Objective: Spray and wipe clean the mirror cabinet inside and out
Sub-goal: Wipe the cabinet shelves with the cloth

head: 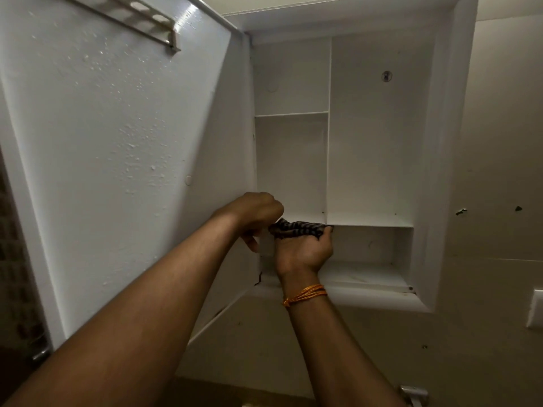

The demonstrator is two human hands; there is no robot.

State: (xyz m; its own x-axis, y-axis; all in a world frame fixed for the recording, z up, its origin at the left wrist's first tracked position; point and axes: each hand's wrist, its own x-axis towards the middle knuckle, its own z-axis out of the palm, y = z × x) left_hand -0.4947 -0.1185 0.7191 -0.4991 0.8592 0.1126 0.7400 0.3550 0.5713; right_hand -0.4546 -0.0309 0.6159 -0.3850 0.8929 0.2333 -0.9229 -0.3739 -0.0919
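Right grip (302, 248) clutches striped cloth (296, 229) under cabinet shelf (370, 225); left grip (258, 215) pinches cloth edge.

No readable text, labels, brands or numbers anywhere.

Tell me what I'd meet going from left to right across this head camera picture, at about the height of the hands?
Open cabinet door → left hand → striped cloth, gripped by the right hand → lower cabinet compartment → beige wall.
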